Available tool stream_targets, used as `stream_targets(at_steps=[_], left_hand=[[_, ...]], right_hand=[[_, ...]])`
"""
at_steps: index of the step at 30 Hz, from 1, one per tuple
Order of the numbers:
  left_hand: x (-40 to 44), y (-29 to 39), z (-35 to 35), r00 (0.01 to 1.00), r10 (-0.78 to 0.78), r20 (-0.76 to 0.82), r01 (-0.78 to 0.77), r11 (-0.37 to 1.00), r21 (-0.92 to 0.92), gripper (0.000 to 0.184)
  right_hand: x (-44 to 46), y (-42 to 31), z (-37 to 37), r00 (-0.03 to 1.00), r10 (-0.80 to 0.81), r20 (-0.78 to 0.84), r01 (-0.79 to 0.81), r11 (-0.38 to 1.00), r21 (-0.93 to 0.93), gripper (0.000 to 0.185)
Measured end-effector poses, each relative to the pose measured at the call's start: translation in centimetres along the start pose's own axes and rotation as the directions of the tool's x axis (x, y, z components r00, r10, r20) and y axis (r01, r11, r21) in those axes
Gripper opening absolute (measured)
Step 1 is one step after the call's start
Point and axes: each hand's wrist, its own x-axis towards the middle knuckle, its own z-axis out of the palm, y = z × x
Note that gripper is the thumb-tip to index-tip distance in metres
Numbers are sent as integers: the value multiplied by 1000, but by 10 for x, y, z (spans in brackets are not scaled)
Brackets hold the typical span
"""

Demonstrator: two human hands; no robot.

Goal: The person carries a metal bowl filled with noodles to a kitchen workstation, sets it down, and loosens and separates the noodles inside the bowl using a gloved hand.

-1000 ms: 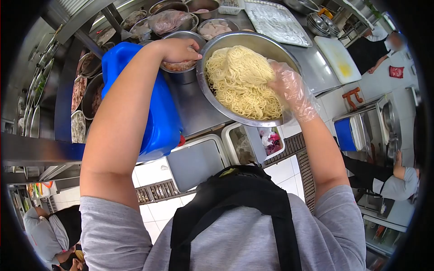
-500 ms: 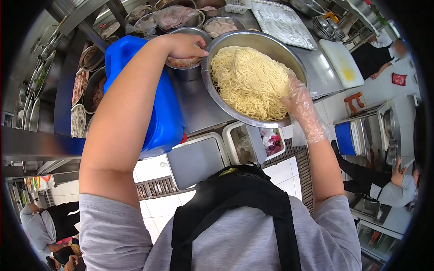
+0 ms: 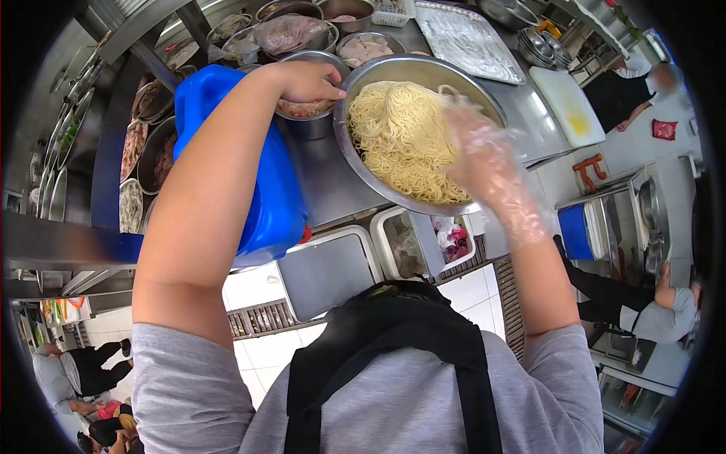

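A wide metal bowl (image 3: pixel 349 144) holds a heap of pale yellow noodles (image 3: pixel 401 136). My left hand (image 3: pixel 310 82) is bare and closed at the bowl's left rim, its fingertips pressed on the edge. A clear plastic glove covers my right hand (image 3: pixel 488 163), which is over the right side of the bowl against the noodles. Motion smears its fingers, so their grip on the strands cannot be made out. Just left of the bowl, under my left hand, stands a metal pot (image 3: pixel 308 125) with reddish contents.
A blue plastic jug (image 3: pixel 265 204) stands under my left forearm. Behind are bowls of raw meat (image 3: pixel 367 50), a metal tray (image 3: pixel 469 41) and a stained white cutting board (image 3: pixel 567 106). Bins (image 3: pixel 333 272) stand below the counter edge. Other people (image 3: pixel 662 310) are at both sides.
My right hand has shifted left and inward across the noodles, and the heap has changed shape. My left hand stays on the rim. The view has shifted slightly.
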Motion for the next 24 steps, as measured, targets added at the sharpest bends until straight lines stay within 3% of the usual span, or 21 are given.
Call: stream_targets(at_steps=[1, 2, 4, 6, 8, 10, 12, 14, 15, 16, 18, 19, 20, 22, 23, 24], left_hand=[[-1, 3, -1, 1000, 2, 6, -2, 1000, -9, 63], [0, 4, -1, 1000, 9, 7, -9, 1000, -6, 63], [2, 2, -2, 997, -30, 74, 36, 996, -78, 64], [4, -3, -1, 998, -23, 53, 27, 996, -83, 63], [2, -7, 1, 999, -24, 32, 27, 995, -99, 62], [2, -3, 0, 1000, -7, -10, 8, 1000, 20, 59], [5, -4, -1, 1000, -12, -19, 12, 1000, 5, 58], [4, -5, 3, 1000, -15, -14, 15, 1000, -10, 58], [3, -3, 2, 1000, -29, 4, 30, 999, -45, 58], [2, -3, 0, 999, -42, 21, 43, 996, -75, 58], [-2, -2, -2, 1000, -27, -12, 27, 999, -44, 60], [-2, -1, -2, 999, -10, -30, 10, 1000, 7, 60], [-3, 0, 0, 999, 11, -42, -8, 998, 58, 61], [1, -4, 3, 998, 26, -49, -23, 997, 68, 61], [2, -4, 2, 997, 44, -65, -38, 996, 84, 62], [2, -5, 0, 997, 40, -69, -34, 996, 84, 62]], right_hand=[[5, -7, 12, 1000, 7, 1, -7, 1000, -3, 64], [13, -11, 34, 986, -133, -99, 121, 986, -115, 66], [28, -10, 42, 944, -274, -183, 227, 944, -240, 69], [47, -6, 30, 997, -56, 51, 52, 995, 86, 69], [59, 12, 27, 977, -175, -124, 198, 958, 209, 64], [60, 10, -2, 982, 55, 179, -139, 856, 498, 54], [64, 20, 4, 994, 18, 106, -64, 891, 449, 51], [66, 33, 2, 926, 185, 328, -377, 430, 820, 53], [67, 37, 3, 955, 220, 200, -295, 618, 729, 53], [67, 38, 5, 957, 213, 199, -290, 618, 730, 53], [69, 38, 5, 982, 147, 118, -188, 817, 546, 44], [69, 40, 13, 967, 203, 152, -241, 550, 799, 42], [72, 38, 8, 967, 200, 157, -243, 548, 800, 42], [80, 35, -8, 816, 439, 376, -577, 588, 567, 39], [71, 35, -5, 927, 279, 249, -348, 396, 850, 37], [70, 36, -4, 929, 274, 247, -343, 397, 851, 37]])
